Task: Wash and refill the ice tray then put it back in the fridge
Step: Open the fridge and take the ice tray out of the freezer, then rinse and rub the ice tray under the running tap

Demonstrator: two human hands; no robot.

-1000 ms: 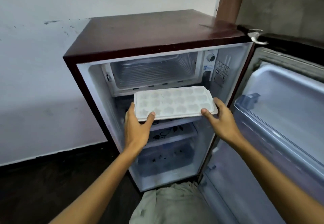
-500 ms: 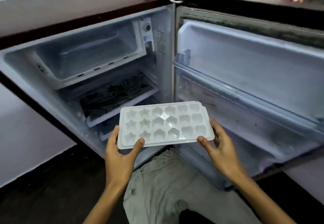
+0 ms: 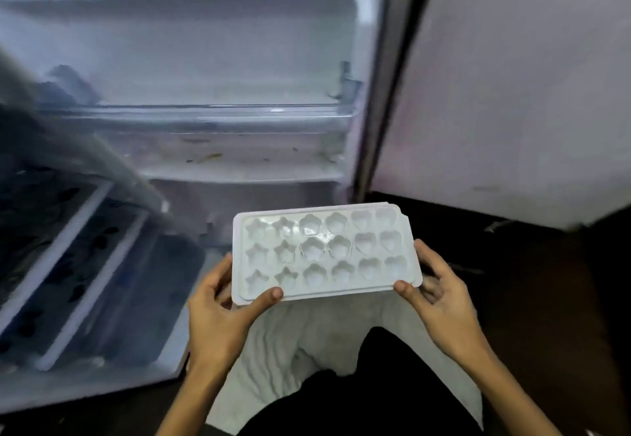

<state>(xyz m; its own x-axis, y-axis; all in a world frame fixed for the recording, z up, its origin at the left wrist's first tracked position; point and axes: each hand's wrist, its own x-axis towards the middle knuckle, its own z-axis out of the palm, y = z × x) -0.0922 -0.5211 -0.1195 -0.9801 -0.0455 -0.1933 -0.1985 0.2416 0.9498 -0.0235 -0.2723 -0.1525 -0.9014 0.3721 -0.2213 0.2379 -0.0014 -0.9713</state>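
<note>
White plastic, the ice tray (image 3: 324, 253) sits in the lower middle of the frame, held level between two hands and clear of the fridge (image 3: 85, 265). The left hand (image 3: 218, 316) grips its near left corner, thumb laid over the rim and fingers curled beneath. The right hand (image 3: 440, 299) pinches the near right corner, thumb tip on the rim, the other fingers bent loosely under the edge. The tray's moulds are shaped as stars, flowers and hearts in three rows; whether they hold ice or water is hard to say, as the frame is soft with blur.

Below the tray lies pale grey cloth (image 3: 307, 340) over the person's lap, with a dark patch beside it. At the left of the frame the fridge stands open, showing slanted white shelves (image 3: 68, 241) with a dark leaf pattern. Across the upper middle is the inner face of the door (image 3: 191, 60), white, with a clear rail (image 3: 211, 109) and a few brown specks on the ledge below. A pale wall (image 3: 519, 87) fills the upper right, meeting a dark floor (image 3: 546, 282) at the right.
</note>
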